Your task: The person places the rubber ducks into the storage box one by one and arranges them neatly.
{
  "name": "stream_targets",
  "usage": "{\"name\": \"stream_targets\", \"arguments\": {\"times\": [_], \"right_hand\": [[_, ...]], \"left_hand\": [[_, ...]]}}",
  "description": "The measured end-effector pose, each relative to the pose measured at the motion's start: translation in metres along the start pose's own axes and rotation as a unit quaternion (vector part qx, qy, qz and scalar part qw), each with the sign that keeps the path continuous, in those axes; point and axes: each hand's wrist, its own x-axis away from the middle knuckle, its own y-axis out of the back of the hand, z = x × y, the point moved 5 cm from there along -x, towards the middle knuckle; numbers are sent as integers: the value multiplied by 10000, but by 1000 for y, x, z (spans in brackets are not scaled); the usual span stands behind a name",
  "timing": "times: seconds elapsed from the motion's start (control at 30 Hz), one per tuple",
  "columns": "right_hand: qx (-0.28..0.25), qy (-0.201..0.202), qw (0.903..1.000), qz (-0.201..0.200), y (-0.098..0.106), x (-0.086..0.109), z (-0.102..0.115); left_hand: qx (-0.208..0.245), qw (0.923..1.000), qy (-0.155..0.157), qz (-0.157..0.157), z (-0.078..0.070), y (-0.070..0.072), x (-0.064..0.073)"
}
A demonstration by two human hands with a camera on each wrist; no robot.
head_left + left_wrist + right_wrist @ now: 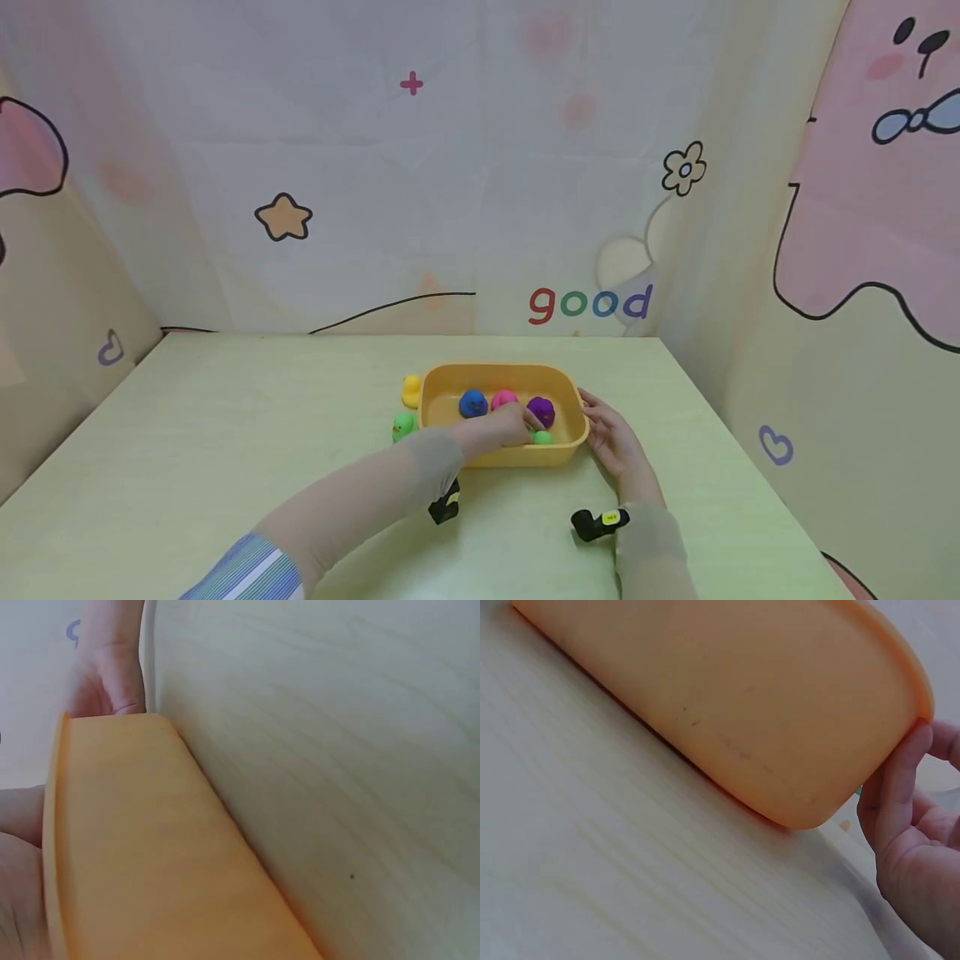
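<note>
A yellow-orange plastic basin (495, 457) stands on the table, with a blue duck (473, 404), a pink duck (505, 399), a purple duck (541, 411) and a light green duck (543, 437) in it. My left hand (506, 423) reaches over the near rim and pinches the light green duck, its fingertips partly hidden. At the basin's right end, my right hand (615, 437) rests its fingers against the outer wall; in the right wrist view its fingers (904, 776) touch just under the rim. The left wrist view mostly shows the basin's outer side (150, 832).
Outside the basin's left end sit a yellow duck (411, 391) and another green duck (403, 427). The pale wooden table (225, 433) is bounded by printed cloth walls (360, 183) at the back and sides. Both wrists carry small black cameras.
</note>
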Motion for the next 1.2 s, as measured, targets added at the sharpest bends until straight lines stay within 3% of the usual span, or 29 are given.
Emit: {"name": "stream_targets", "arguments": {"times": [0.17, 0.33, 0.57, 0.77, 0.9, 1.03, 1.2], "right_hand": [[-42, 70, 9999, 142, -4, 1, 1], [3, 145, 9997, 220, -5, 1, 2], [-8, 24, 9999, 109, -5, 1, 2], [99, 37, 9999, 45, -7, 4, 5], [46, 68, 10000, 42, -5, 3, 5], [-26, 62, 9999, 75, -2, 2, 3], [1, 50, 9999, 129, -4, 2, 4]], "left_hand": [[-577, 9966, -340, 471, -3, 6, 7], [-895, 9894, -685, 919, -6, 22, 24], [-1190, 9733, -1206, 1547, -6, 57, 51], [-1186, 9640, -1577, 1780, 4, 92, 68], [-566, 9720, -1713, 1508, 20, 114, 70], [114, 9802, -1787, 840, 48, 137, 67], [398, 9883, -1453, 228, 84, 157, 68]]}}
